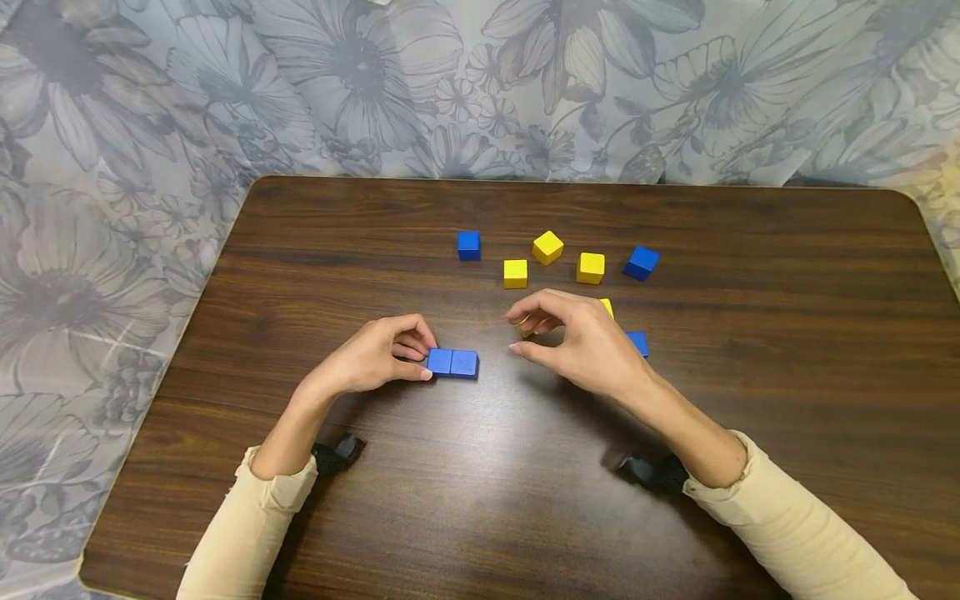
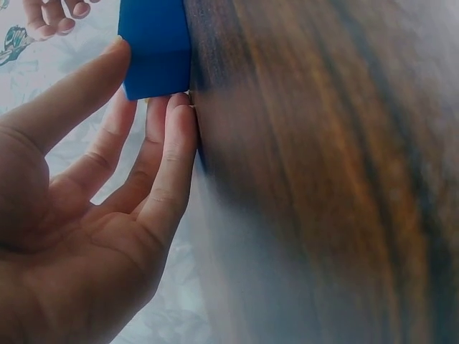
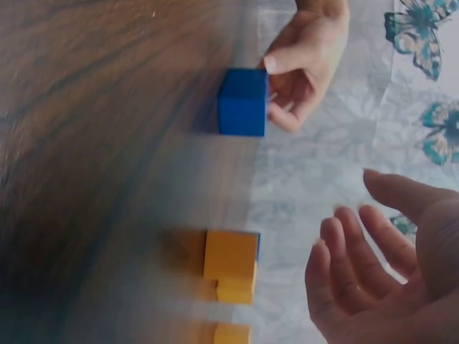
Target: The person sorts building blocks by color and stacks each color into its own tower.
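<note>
Two blue cubes stand side by side on the table, touching: a left blue cube (image 1: pixel 439 361) and a right blue cube (image 1: pixel 465 364). My left hand (image 1: pixel 382 354) pinches the left one, its thumb (image 2: pixel 90 93) on one side and fingers on the other. Held apart from the pair, my right hand (image 1: pixel 581 342) hovers with nothing in its grasp, fingers loosely bent. Behind those fingers a yellow cube (image 1: pixel 527 327) is mostly hidden. Another yellow cube (image 1: pixel 607 308) and a blue cube (image 1: pixel 638 343) are partly covered by the right hand.
Farther back on the brown wooden table (image 1: pixel 360 242) lie a blue cube (image 1: pixel 468 246), three yellow cubes including a turned one (image 1: pixel 548 247), and a tilted-looking blue cube (image 1: pixel 642 262) to the right. A flower-patterned covering (image 1: pixel 360 75) borders the table's back and left.
</note>
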Demonstrator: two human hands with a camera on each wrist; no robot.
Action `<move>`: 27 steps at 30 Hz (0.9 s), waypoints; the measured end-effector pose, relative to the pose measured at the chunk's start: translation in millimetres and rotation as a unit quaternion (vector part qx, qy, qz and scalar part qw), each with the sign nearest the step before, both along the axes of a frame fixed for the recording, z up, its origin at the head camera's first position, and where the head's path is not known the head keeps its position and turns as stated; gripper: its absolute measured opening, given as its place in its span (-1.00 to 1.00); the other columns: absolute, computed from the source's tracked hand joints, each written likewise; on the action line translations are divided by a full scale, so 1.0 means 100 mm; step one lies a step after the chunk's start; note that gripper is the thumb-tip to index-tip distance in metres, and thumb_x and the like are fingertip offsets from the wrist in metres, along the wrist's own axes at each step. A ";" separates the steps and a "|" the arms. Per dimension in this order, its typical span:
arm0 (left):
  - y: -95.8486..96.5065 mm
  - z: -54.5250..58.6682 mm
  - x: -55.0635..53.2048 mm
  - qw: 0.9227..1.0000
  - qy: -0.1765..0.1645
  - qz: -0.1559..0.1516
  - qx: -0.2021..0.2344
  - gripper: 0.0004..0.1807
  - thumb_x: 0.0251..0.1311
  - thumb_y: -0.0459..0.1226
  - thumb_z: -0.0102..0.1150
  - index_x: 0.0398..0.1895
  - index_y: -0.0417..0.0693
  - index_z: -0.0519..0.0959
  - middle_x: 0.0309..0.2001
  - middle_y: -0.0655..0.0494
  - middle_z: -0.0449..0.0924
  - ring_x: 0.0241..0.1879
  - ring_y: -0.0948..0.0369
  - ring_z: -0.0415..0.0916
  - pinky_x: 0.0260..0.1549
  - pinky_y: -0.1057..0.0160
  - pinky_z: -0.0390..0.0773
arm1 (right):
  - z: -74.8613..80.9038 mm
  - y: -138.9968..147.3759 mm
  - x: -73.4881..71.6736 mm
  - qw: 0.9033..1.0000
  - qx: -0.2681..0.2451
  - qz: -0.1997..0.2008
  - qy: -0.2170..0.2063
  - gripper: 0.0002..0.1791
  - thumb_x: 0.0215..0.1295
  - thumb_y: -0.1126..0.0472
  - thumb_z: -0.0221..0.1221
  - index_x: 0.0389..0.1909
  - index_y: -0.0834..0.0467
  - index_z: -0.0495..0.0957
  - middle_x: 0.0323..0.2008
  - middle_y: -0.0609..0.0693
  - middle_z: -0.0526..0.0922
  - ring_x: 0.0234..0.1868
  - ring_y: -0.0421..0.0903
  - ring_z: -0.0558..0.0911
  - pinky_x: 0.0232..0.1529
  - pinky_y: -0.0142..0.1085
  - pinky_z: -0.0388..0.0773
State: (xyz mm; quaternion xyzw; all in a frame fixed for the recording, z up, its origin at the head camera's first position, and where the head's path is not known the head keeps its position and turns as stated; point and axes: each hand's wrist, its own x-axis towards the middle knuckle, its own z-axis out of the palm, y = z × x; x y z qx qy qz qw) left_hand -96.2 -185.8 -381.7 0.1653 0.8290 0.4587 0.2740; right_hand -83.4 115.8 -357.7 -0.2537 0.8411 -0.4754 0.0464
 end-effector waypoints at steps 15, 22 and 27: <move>0.02 0.00 -0.01 1.000 -0.003 -0.001 -0.004 -0.66 0.03 -0.44 0.48 -0.15 -0.16 0.56 -0.10 -0.08 0.61 -0.04 0.07 0.62 -0.02 0.26 0.63 | 0.01 0.28 -0.03 0.998 -0.013 -0.047 0.025 -0.73 0.18 0.29 0.41 -0.09 0.11 0.66 -0.18 -0.04 0.71 -0.23 -0.22 0.63 -0.15 -0.22 0.64; 0.02 0.00 -0.01 1.000 -0.004 0.001 -0.007 -0.67 0.02 -0.43 0.48 -0.16 -0.15 0.56 -0.10 -0.07 0.61 -0.05 0.08 0.62 -0.02 0.26 0.63 | -0.01 0.37 -0.03 0.998 -0.021 -0.054 0.033 -0.71 0.17 0.30 0.41 -0.08 0.10 0.66 -0.16 -0.08 0.70 -0.24 -0.22 0.65 -0.10 -0.25 0.64; 0.02 0.00 -0.01 1.000 -0.005 0.000 -0.009 -0.66 0.03 -0.43 0.48 -0.15 -0.16 0.56 -0.09 -0.08 0.61 -0.05 0.08 0.62 -0.02 0.25 0.63 | -0.01 0.44 -0.02 0.998 -0.019 -0.062 0.027 -0.70 0.17 0.29 0.41 -0.06 0.09 0.66 -0.14 -0.10 0.70 -0.20 -0.17 0.67 -0.10 -0.30 0.63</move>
